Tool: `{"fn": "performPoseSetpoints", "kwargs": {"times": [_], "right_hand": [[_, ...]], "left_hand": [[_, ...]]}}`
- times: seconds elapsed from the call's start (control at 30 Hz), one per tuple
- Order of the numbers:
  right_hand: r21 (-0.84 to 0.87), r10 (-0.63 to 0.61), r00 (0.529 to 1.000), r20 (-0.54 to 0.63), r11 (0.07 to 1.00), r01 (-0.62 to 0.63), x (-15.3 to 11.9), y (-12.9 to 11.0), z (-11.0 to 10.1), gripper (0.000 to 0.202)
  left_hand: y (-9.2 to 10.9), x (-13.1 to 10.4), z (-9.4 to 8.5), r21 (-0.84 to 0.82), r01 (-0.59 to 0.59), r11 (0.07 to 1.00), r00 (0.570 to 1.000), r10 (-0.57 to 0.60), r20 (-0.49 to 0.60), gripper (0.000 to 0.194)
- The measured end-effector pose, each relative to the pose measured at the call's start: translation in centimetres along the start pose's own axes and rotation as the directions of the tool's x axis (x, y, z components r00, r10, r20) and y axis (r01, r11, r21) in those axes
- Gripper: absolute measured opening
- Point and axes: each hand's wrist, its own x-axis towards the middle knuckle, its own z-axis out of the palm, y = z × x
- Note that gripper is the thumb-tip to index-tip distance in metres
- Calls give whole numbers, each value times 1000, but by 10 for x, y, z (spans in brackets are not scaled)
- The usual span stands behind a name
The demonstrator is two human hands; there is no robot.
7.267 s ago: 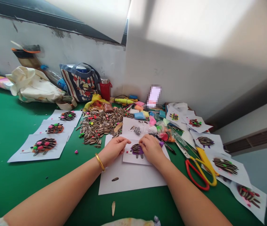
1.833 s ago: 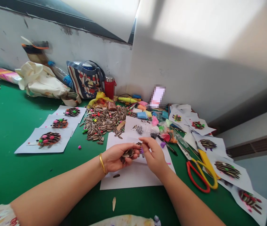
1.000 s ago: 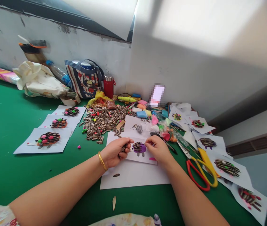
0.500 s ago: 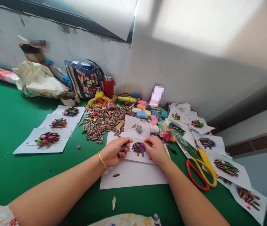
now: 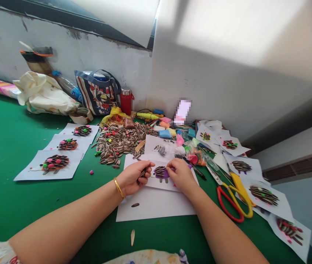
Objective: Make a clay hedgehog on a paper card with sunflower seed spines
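Note:
A white card (image 5: 158, 186) lies in front of me, bearing a purple clay hedgehog shape (image 5: 161, 172) partly covered with striped sunflower seeds. My left hand (image 5: 138, 176), with a gold bangle at the wrist, is curled around several seeds at the card's left side. At the purple clay's right edge, my right hand (image 5: 180, 174) has thumb and forefinger pinched together; whatever is between them is too small to make out. Beneath the card is a blank white sheet (image 5: 158, 209) with a single dark seed (image 5: 135, 205) on it.
Behind my hands spreads a heap of sunflower seeds (image 5: 123, 141). Red and yellow scissors (image 5: 234, 201) lie at the right. Finished hedgehog cards stand in rows at left (image 5: 70, 172) and right (image 5: 285, 205). A striped bag (image 5: 99, 93) and red flask (image 5: 126, 102) are by the wall.
The view has shifted very slightly. My right hand has moved a little at the purple clay's right edge; my left hand keeps its hold on the seeds.

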Motion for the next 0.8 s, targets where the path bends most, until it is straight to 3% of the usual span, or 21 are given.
{"fn": "performPoseSetpoints", "kwargs": {"times": [0.2,0.37,0.57,0.63,0.8], "right_hand": [[-45,-8,1000,21,999,9,0,-2,-1,12],[-90,-26,999,33,995,29,-1,-4,-8,14],[-47,-157,971,-182,987,151,-8,-23,-18,17],[-20,-199,956,-214,980,200,-12,-34,-17,18],[-38,-298,950,-94,954,296,-18,-52,-7,27]], "left_hand": [[1,0,0,-44,25,999,1000,-25,-1,12],[4,-1,-4,-204,144,968,988,-129,86,21],[5,-9,5,-275,143,951,989,-127,78,42],[4,-11,8,-286,140,948,985,-106,133,50],[-2,-9,4,-238,181,954,951,-108,289,60]]}}
